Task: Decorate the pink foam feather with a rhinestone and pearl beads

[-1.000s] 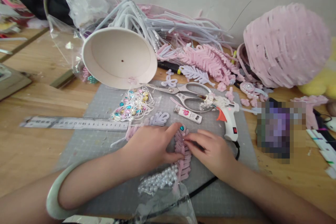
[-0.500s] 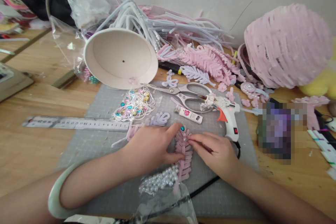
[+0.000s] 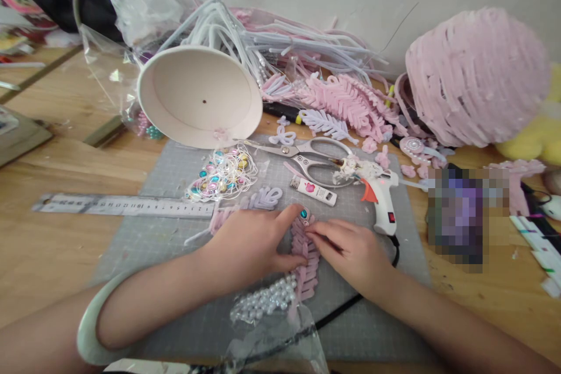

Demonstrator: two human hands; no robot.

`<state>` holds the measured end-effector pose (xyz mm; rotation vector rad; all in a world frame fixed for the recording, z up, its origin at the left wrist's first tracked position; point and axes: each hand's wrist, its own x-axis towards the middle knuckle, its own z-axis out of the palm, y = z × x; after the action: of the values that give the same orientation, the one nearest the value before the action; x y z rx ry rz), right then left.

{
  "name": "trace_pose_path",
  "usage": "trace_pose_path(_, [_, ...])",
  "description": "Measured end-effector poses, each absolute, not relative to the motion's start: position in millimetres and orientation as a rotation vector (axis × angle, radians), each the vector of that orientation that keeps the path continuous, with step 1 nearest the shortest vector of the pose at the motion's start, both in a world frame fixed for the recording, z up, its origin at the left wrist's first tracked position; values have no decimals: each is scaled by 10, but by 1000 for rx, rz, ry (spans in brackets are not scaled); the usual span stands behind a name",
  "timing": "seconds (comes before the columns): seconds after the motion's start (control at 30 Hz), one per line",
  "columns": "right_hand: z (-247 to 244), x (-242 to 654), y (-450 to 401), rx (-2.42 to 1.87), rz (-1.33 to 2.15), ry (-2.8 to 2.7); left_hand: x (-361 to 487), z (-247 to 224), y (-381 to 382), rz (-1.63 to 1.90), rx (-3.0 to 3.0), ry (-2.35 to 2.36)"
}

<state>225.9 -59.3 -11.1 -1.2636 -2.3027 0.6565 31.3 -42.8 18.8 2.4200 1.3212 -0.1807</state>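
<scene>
Lying left of the glue gun and closer to you, the pink leaf runs longways toward you. Your left hand touches its side away from the glue gun, thumb and finger wide apart. Your right hand, on the glue gun side, is nearer it, fingertips narrow; I cannot tell if they pinch anything tiny.

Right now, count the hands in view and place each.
2. The left hand is at the left side of the pink leaf; the right hand is at its upper end, just below the blue gem.
</scene>
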Motion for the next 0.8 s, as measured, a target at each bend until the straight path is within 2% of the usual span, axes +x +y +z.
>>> trace_pose_path(0.53, [-99,2250,-594,-1275,655,-2271,311,184,-428,-176,2448,1319])
trace_pose_path(0.8, [-46,2278,-574,-1384,906,-1884,309,196,-427,-183,2450,1318])
